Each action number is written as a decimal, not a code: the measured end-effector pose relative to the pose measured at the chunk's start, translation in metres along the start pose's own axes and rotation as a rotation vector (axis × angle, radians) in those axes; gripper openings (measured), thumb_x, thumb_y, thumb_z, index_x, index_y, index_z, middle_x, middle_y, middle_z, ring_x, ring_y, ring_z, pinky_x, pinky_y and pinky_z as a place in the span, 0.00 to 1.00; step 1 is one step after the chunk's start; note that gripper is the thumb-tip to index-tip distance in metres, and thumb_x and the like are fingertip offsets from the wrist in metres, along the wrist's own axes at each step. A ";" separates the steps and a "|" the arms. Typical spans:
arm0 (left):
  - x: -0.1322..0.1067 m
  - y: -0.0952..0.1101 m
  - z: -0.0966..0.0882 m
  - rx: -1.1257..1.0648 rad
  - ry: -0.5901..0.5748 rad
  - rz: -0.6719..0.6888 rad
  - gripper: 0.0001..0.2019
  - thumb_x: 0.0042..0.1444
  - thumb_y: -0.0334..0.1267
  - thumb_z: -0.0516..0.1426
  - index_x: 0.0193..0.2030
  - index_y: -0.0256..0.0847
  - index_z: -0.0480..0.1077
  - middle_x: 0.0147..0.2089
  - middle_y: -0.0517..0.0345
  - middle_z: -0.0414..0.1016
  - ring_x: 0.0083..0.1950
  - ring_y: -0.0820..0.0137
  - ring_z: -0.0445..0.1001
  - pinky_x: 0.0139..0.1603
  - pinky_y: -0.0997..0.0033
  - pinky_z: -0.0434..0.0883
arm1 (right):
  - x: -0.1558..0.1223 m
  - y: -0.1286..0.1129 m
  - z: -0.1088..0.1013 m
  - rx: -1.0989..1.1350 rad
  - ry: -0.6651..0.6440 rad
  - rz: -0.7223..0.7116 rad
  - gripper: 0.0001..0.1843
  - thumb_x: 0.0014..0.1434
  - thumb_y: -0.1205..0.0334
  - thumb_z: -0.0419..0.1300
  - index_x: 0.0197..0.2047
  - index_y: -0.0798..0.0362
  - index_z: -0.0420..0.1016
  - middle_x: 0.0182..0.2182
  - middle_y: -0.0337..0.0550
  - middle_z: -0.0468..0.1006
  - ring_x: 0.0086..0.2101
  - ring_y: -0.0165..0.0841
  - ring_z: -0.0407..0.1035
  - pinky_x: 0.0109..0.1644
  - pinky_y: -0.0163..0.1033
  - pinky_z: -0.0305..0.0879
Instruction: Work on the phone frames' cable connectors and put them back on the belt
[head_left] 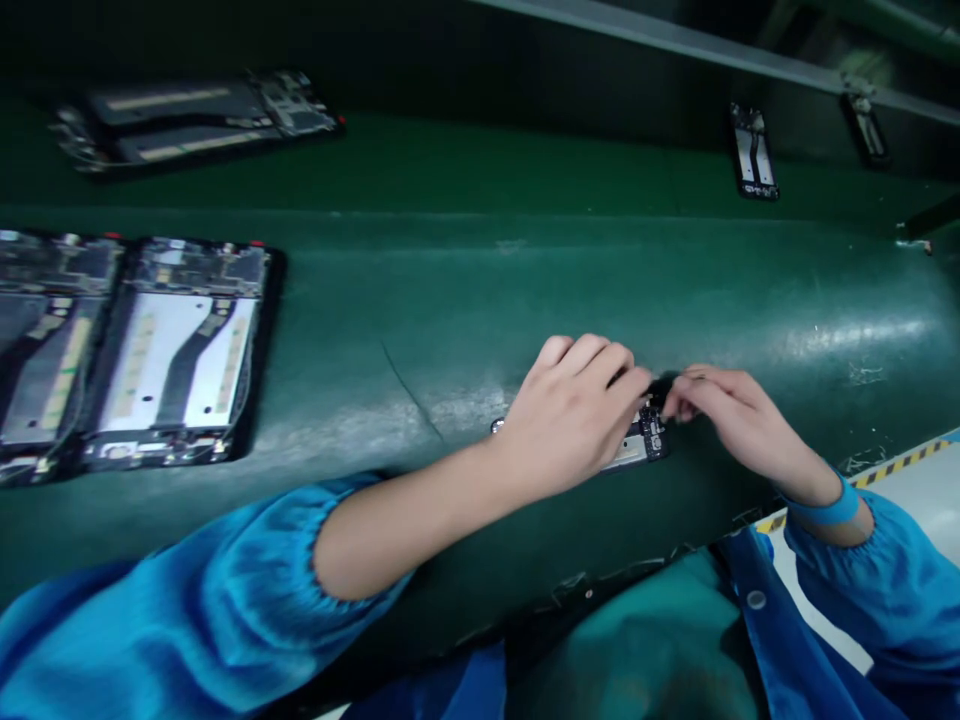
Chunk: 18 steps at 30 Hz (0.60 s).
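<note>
An opened phone [643,440] lies on the green belt [465,300], mostly hidden under my left hand [574,415]. That hand lies over the phone with curled fingers pressing on it. My right hand [720,405] comes in from the right, its fingertips pinched together at the phone's top edge on a small dark part I cannot make out. Both arms wear blue sleeves, and a blue wrist strap sits on my right wrist.
Two opened phone frames [176,355] [41,350] lie side by side at the left of the belt. Another pair [195,115] rests on the far strip at top left, and a single frame [754,150] at top right. A yellow-black striped edge [892,465] runs lower right.
</note>
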<state>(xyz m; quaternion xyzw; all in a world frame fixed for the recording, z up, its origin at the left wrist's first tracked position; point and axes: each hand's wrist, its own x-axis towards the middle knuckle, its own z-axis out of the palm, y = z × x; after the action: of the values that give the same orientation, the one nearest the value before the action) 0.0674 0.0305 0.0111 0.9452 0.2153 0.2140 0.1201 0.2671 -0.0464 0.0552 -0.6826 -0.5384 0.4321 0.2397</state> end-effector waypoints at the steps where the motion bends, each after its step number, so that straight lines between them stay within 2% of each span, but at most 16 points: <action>1: -0.005 0.000 -0.004 -0.009 0.000 0.030 0.11 0.70 0.38 0.52 0.48 0.39 0.76 0.48 0.48 0.78 0.51 0.56 0.72 0.47 0.55 0.63 | -0.006 0.002 -0.001 0.027 0.059 -0.083 0.19 0.72 0.58 0.52 0.35 0.52 0.81 0.34 0.42 0.80 0.37 0.33 0.73 0.43 0.38 0.68; 3: -0.016 -0.001 -0.009 -0.018 -0.029 0.086 0.14 0.70 0.44 0.54 0.53 0.41 0.76 0.56 0.47 0.77 0.58 0.53 0.71 0.55 0.50 0.64 | -0.017 0.007 0.000 0.012 0.109 -0.215 0.16 0.74 0.60 0.51 0.44 0.50 0.81 0.39 0.43 0.81 0.41 0.33 0.74 0.47 0.40 0.68; 6: -0.028 -0.003 -0.009 -0.015 -0.107 0.120 0.24 0.68 0.54 0.55 0.63 0.43 0.73 0.67 0.44 0.71 0.67 0.46 0.65 0.64 0.42 0.60 | -0.029 0.016 0.006 -0.132 0.074 -0.352 0.12 0.73 0.63 0.54 0.51 0.51 0.79 0.40 0.45 0.81 0.38 0.34 0.73 0.44 0.41 0.69; 8: -0.030 -0.004 -0.006 -0.023 -0.149 0.118 0.27 0.68 0.57 0.54 0.66 0.44 0.71 0.71 0.43 0.67 0.70 0.44 0.63 0.67 0.39 0.58 | -0.029 0.021 0.008 -0.297 0.105 -0.430 0.09 0.72 0.63 0.57 0.48 0.53 0.79 0.38 0.47 0.82 0.37 0.36 0.73 0.43 0.44 0.69; 10: -0.030 -0.005 -0.003 -0.031 -0.168 0.112 0.28 0.68 0.58 0.53 0.67 0.45 0.70 0.72 0.43 0.65 0.71 0.44 0.62 0.67 0.37 0.57 | -0.025 0.025 0.009 -0.393 0.151 -0.477 0.08 0.70 0.63 0.59 0.39 0.53 0.78 0.33 0.46 0.80 0.33 0.36 0.72 0.39 0.44 0.68; 12: -0.028 -0.005 -0.003 -0.033 -0.167 0.110 0.28 0.68 0.58 0.53 0.67 0.45 0.70 0.72 0.42 0.64 0.71 0.43 0.63 0.67 0.37 0.58 | -0.018 0.027 0.009 -0.355 0.235 -0.482 0.13 0.70 0.64 0.59 0.31 0.52 0.75 0.26 0.43 0.76 0.28 0.34 0.70 0.34 0.42 0.66; 15: -0.027 -0.005 -0.004 -0.035 -0.166 0.106 0.27 0.68 0.58 0.52 0.66 0.45 0.72 0.72 0.44 0.65 0.70 0.43 0.63 0.67 0.36 0.58 | -0.006 0.031 0.014 -0.240 0.392 -0.483 0.17 0.71 0.66 0.56 0.28 0.51 0.72 0.22 0.40 0.72 0.24 0.32 0.67 0.30 0.40 0.63; 18: -0.028 -0.005 -0.005 -0.026 -0.174 0.096 0.27 0.68 0.58 0.52 0.65 0.46 0.72 0.72 0.46 0.66 0.70 0.44 0.63 0.66 0.37 0.59 | 0.001 0.036 0.021 -0.247 0.373 -0.556 0.15 0.70 0.66 0.56 0.29 0.51 0.72 0.23 0.41 0.72 0.26 0.33 0.68 0.31 0.40 0.64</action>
<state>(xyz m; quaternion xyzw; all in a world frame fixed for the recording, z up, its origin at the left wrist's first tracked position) 0.0405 0.0224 0.0044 0.9678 0.1557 0.1394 0.1404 0.2682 -0.0594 0.0157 -0.6011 -0.6986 0.1500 0.3579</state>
